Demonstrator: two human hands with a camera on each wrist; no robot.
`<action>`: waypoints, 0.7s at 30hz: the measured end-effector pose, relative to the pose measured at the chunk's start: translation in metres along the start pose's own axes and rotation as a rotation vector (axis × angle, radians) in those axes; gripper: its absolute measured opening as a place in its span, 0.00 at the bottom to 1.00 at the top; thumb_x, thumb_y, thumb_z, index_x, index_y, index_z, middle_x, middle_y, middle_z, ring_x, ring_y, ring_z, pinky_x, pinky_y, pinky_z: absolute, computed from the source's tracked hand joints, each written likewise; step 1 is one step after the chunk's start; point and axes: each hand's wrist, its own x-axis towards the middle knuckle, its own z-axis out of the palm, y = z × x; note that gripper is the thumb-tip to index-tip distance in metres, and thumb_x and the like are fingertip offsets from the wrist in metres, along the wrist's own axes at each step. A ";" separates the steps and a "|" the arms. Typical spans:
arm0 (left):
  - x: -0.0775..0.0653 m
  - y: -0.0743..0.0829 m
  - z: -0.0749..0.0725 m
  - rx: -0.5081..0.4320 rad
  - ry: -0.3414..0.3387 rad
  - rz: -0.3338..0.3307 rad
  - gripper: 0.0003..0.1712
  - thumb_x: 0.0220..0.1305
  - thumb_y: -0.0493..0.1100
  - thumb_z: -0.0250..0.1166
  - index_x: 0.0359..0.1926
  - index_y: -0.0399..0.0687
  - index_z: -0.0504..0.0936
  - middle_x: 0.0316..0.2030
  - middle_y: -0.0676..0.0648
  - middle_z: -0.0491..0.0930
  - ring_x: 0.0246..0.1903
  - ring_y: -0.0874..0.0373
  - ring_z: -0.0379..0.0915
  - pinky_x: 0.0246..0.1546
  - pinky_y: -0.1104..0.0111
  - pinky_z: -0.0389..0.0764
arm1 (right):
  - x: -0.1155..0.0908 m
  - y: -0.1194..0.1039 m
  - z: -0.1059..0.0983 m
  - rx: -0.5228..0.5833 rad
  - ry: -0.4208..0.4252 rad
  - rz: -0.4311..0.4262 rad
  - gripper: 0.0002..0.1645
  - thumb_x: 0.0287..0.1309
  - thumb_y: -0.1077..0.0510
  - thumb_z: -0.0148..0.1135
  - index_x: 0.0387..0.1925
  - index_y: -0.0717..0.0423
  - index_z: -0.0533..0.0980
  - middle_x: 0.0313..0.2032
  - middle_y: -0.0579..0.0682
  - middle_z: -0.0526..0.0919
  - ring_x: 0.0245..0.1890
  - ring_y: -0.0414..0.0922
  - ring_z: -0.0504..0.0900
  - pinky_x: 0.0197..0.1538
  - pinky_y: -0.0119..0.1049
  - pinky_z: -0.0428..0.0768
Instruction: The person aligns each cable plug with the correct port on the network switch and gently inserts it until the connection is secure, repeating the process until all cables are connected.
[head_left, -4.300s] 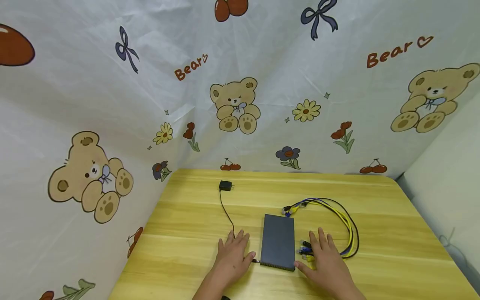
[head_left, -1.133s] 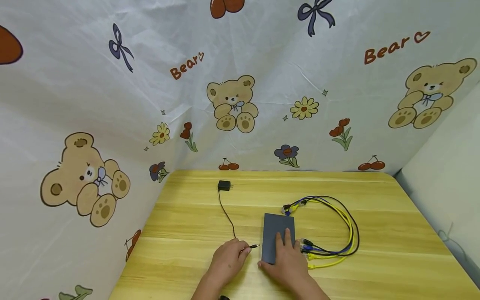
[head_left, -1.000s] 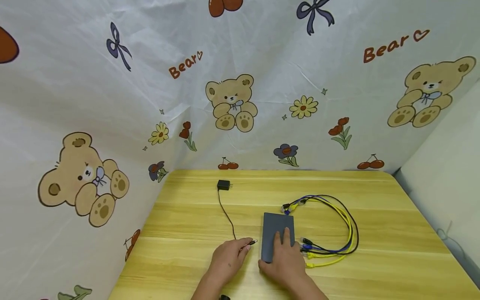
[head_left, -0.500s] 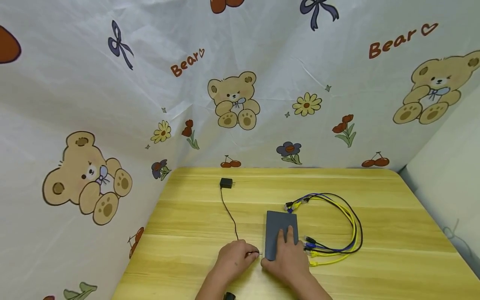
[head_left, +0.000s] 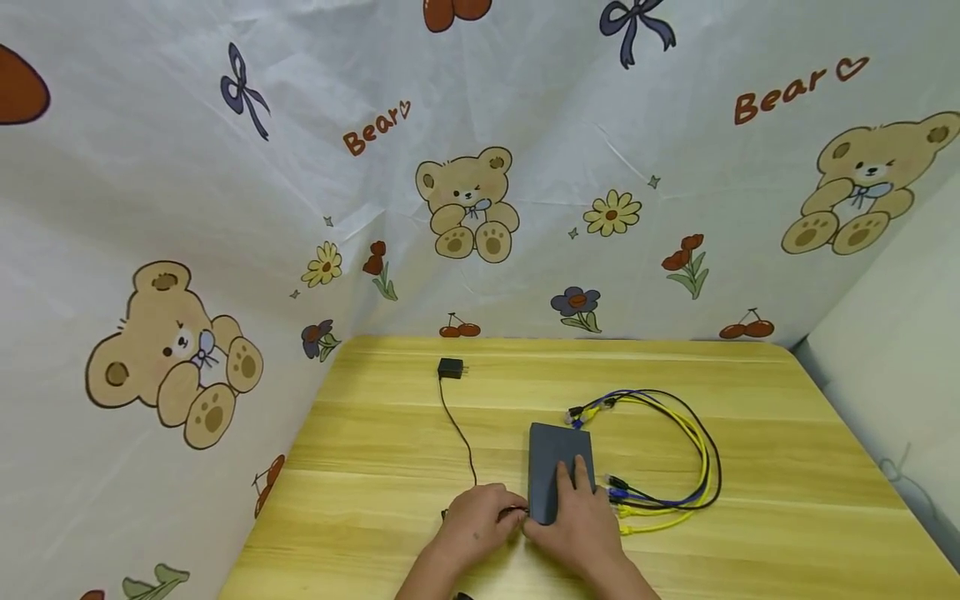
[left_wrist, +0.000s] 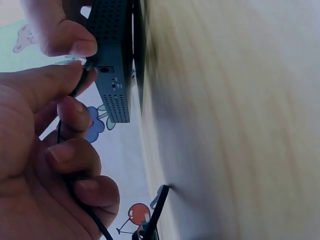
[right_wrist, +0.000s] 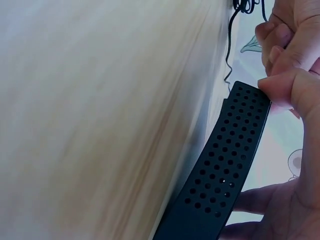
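Note:
A flat dark network switch (head_left: 558, 446) with vent holes along its side (right_wrist: 220, 165) is under my right hand (head_left: 577, 529). That hand grips it, thumb at the near left corner and fingers over the top. My left hand (head_left: 476, 525) pinches the plug (left_wrist: 86, 72) of a thin black power cord (head_left: 457, 429) at the switch's left edge. In the left wrist view, the plug is right beside a small round power socket (left_wrist: 105, 70); its tip is hidden by the fingers. The cord runs along my palm and other fingers.
The cord's black power adapter (head_left: 451, 368) lies at the back left of the wooden table (head_left: 360, 467). Right of the switch, a curved bundle of black, blue and yellow network cables (head_left: 705, 450) has connector ends close to it. A printed cloth (head_left: 525, 250) hangs behind.
My right hand has come from the network cables onto the switch. My left hand has picked the plug off the table and brought it right, up to the switch's left edge.

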 end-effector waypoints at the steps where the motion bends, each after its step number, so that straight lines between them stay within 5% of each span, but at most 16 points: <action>1: 0.000 0.000 0.000 -0.005 0.001 0.005 0.11 0.66 0.50 0.67 0.47 0.63 0.90 0.31 0.65 0.81 0.26 0.75 0.68 0.27 0.75 0.72 | 0.000 0.001 0.000 0.005 0.001 -0.002 0.64 0.41 0.25 0.68 0.70 0.63 0.67 0.70 0.71 0.61 0.51 0.75 0.75 0.42 0.65 0.78; 9: 0.001 0.002 0.002 -0.005 -0.042 0.003 0.19 0.72 0.48 0.60 0.61 0.61 0.82 0.24 0.64 0.73 0.18 0.70 0.60 0.22 0.74 0.66 | -0.002 0.004 -0.002 0.034 0.019 -0.018 0.61 0.43 0.27 0.67 0.70 0.63 0.67 0.69 0.71 0.63 0.51 0.73 0.76 0.45 0.63 0.78; 21: -0.002 0.003 0.002 -0.097 -0.067 0.001 0.19 0.73 0.49 0.60 0.61 0.61 0.82 0.25 0.64 0.74 0.19 0.70 0.62 0.22 0.74 0.68 | 0.002 0.009 -0.003 0.086 0.014 0.008 0.60 0.43 0.28 0.68 0.71 0.61 0.66 0.71 0.69 0.61 0.55 0.74 0.73 0.50 0.66 0.75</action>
